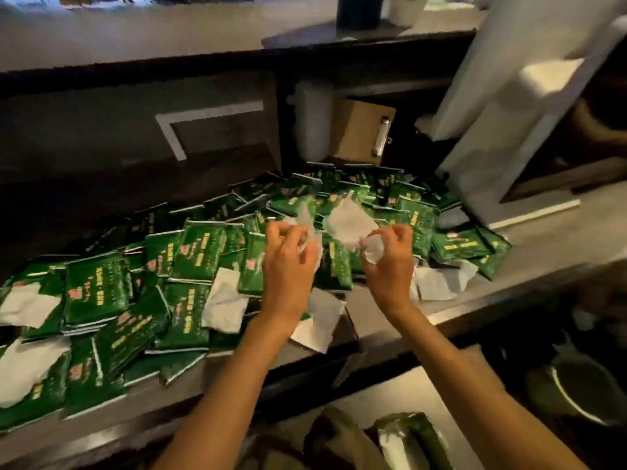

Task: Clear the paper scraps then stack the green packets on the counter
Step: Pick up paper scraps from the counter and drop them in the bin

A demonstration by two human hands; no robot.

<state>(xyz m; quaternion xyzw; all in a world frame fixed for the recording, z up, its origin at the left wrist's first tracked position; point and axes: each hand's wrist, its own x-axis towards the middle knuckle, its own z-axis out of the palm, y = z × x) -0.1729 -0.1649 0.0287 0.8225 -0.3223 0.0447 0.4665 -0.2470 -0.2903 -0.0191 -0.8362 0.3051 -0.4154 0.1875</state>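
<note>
A grey desk (549,232) lay heaped with green packets (200,252) under a dark shelf.

The left hand (288,262) pinched a white paper scrap (310,228), and the right hand (390,262) gripped another crumpled scrap (373,249), perhaps joined to the bigger sheet (347,220) between them. More loose scraps (225,301) lay scattered over the unstacked packets, beside a brown clipboard (359,130).

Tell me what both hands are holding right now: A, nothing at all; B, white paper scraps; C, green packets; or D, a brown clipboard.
B: the left hand and the right hand each pinch a crumpled white paper scrap above the pile of green packets, while the brown clipboard stands untouched at the back.
</note>
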